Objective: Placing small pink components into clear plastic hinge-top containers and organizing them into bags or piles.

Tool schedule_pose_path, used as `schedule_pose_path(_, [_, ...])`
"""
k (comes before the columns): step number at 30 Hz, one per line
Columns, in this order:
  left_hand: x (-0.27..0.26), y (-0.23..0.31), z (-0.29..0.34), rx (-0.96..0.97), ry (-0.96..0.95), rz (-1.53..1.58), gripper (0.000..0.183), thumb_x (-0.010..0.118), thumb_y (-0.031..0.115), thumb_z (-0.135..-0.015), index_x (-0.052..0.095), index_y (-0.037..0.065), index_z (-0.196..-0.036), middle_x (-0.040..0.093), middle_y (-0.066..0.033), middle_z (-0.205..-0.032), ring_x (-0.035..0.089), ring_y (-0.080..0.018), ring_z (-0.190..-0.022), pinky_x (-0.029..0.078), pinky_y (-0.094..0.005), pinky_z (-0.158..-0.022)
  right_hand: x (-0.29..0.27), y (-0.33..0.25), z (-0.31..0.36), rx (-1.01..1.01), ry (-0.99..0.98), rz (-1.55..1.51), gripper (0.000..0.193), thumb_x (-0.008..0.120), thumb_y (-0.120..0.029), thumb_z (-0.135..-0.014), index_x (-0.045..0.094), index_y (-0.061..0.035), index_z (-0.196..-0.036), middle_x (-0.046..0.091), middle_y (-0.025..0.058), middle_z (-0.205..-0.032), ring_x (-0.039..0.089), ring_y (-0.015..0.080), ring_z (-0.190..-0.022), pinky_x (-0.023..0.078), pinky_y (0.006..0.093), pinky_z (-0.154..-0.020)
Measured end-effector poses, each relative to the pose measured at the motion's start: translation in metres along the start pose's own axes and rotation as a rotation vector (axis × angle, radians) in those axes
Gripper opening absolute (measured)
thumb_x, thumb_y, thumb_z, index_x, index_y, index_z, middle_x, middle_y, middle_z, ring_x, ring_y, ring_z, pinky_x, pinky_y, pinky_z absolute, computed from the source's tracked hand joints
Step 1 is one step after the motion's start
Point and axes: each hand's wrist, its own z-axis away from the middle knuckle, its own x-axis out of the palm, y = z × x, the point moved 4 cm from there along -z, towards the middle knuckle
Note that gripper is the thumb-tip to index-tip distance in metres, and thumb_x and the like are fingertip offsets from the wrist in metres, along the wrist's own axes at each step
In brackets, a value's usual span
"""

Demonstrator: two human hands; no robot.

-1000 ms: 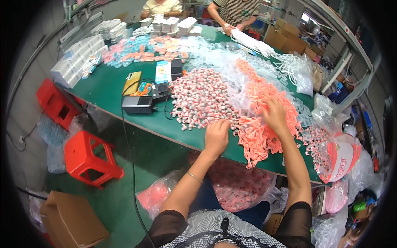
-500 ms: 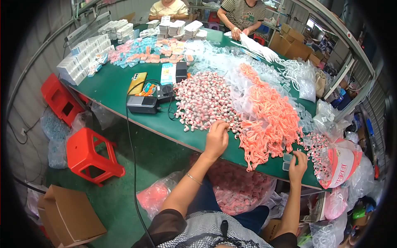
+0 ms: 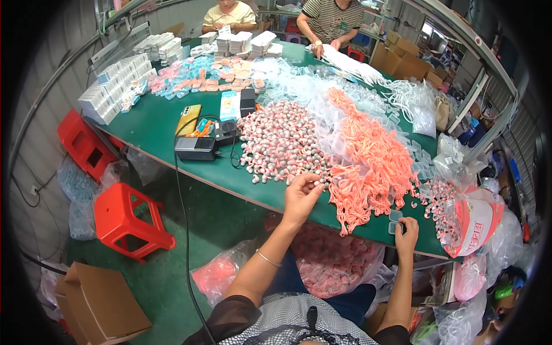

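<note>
At the near edge of a heap of small grey-and-pink plug-like pieces (image 3: 282, 135), my left hand (image 3: 300, 201) has its thumb and fingers closed on one such piece. Farther right, my right hand (image 3: 407, 234) curls its fingers over the edge of a small clear plastic case (image 3: 393, 226), which lies with its lid open near the table's front edge. Between my hands spreads a large pile of looped orange cords (image 3: 374, 167). More small pink-and-grey pieces (image 3: 441, 210) spill beside a red-and-white bag (image 3: 474, 221) on the right.
Clear cases (image 3: 287, 80) and white boxes (image 3: 115, 86) cover the far side of the green table (image 3: 144, 129). A phone (image 3: 188, 119) and a black device (image 3: 195, 148) lie left. Two people work opposite. A red stool (image 3: 129, 213) and a cardboard box (image 3: 103, 302) stand on the floor.
My left hand has shifted slightly down, its fingertips now pinched at the heap's edge. The right hand has moved left and down onto the clear case. The view has shifted a little.
</note>
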Motion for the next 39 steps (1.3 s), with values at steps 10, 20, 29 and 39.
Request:
schedule_pose_path(10, [0.038,-0.003,0.028,-0.018,-0.222,0.079,0.014,0.068,0.001,-0.088,0.068,0.0,-0.102,0.06,-0.0057,-0.108,0.062,-0.0106,-0.092,0.053,-0.0251,-0.08,0.002,0.003,-0.001,0.087,0.006,-0.081,0.017,0.069,-0.003,-0.072,0.066,-0.0034,-0.089,0.057,0.0108,-0.095,0.057,0.0274,-0.094,0.046,0.0362,-0.084])
schedule_pose_path(20, [0.048,-0.001,0.039,0.232,-0.266,-0.351,0.016,0.067,0.0,-0.083,0.065,0.001,-0.099,0.064,-0.0095,-0.092,0.064,-0.018,-0.077,0.05,-0.0269,-0.065,0.005,0.002,0.003,0.091,0.051,-0.055,0.017,0.068,-0.005,-0.073,0.066,-0.0052,-0.09,0.057,0.0109,-0.095,0.056,0.0295,-0.094,0.045,0.0382,-0.084])
schedule_pose_path(29, [0.045,-0.01,0.037,0.194,-0.237,-0.318,0.016,0.065,0.0,-0.084,0.064,0.0,-0.099,0.065,-0.0119,-0.091,0.066,-0.0221,-0.078,0.053,-0.031,-0.069,0.005,-0.002,0.001,0.064,0.055,-0.028,0.017,0.068,-0.004,-0.072,0.066,-0.0058,-0.089,0.06,0.0077,-0.086,0.055,0.0277,-0.087,0.045,0.0372,-0.08])
schedule_pose_path(39, [0.045,-0.012,0.034,0.2,-0.26,-0.317,0.017,0.065,0.0,-0.084,0.065,0.0,-0.101,0.065,-0.0113,-0.091,0.066,-0.0193,-0.078,0.053,-0.0293,-0.068,0.003,-0.005,-0.003,0.093,0.052,-0.062,0.015,0.07,-0.005,-0.072,0.066,-0.0059,-0.087,0.059,0.0066,-0.083,0.055,0.0253,-0.085,0.045,0.0361,-0.078])
